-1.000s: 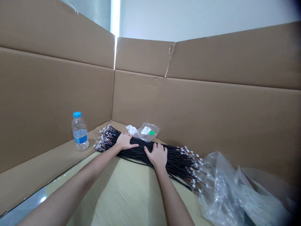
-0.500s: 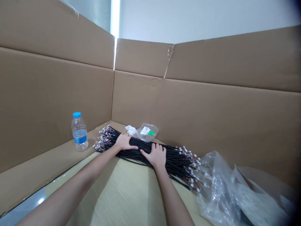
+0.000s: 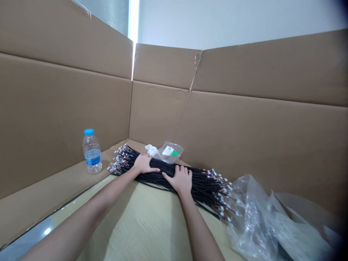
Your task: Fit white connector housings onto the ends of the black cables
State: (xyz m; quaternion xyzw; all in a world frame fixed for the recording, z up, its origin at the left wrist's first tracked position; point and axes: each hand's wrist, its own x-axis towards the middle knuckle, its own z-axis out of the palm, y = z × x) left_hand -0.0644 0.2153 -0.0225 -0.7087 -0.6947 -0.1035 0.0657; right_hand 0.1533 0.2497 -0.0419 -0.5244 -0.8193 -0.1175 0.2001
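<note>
A thick bundle of black cables (image 3: 202, 183) lies across the table, with white connectors and thin coloured wires at both ends. My left hand (image 3: 143, 164) rests on top of it, left of the middle, thumb stretched toward the right. Beside it my right hand (image 3: 182, 179) lies on the cables with its fingers spread over the top. Both palms touch the bundle, and neither hand is wrapped round it. The undersides of the hands are hidden.
A clear bottle with a blue cap (image 3: 92, 152) stands at the left. Behind the cables lies a small labelled plastic bag (image 3: 171, 152) beside crumpled white tissue (image 3: 151, 149). Clear plastic bags (image 3: 252, 217) heap at the right. Tall cardboard walls (image 3: 258, 137) enclose the table (image 3: 141, 224).
</note>
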